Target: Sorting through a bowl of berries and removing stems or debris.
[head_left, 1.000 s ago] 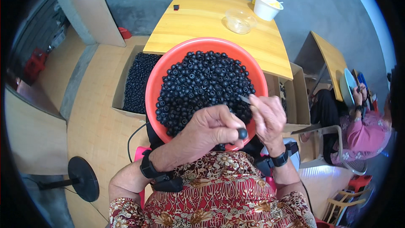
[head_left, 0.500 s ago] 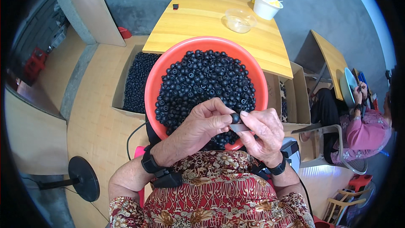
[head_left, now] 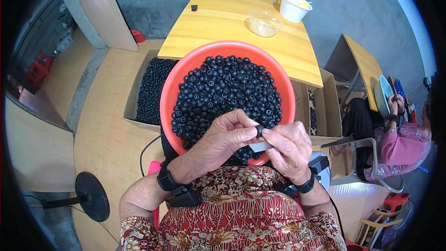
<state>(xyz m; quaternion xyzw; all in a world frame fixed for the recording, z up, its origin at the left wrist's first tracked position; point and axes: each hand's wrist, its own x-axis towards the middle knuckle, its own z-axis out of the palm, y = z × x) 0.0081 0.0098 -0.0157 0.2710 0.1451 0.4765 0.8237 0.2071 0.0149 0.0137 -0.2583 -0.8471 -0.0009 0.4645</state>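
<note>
Black bead (head_left: 259,131) between left fingers (head_left: 243,134), blade (head_left: 261,147) in right fingers (head_left: 284,144)

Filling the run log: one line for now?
left hand: pinching black ball; right hand: holding blade; red tub: beneath hands, balls inside

Head view: left fisheye lens on my head, looking steeply down
My fingers (head_left: 242,134): near, below and right of centre
Red basin (head_left: 286,95): near, mid-view
Yellow surface (head_left: 223,23): farther off, toward the top

Grey wall (head_left: 153,0), eleven to one o'clock; yellow wooden table (head_left: 223,14) at twelve, second table (head_left: 360,62) at two; pale floor (head_left: 102,111) at nine, glare (head_left: 350,194) at four.
</note>
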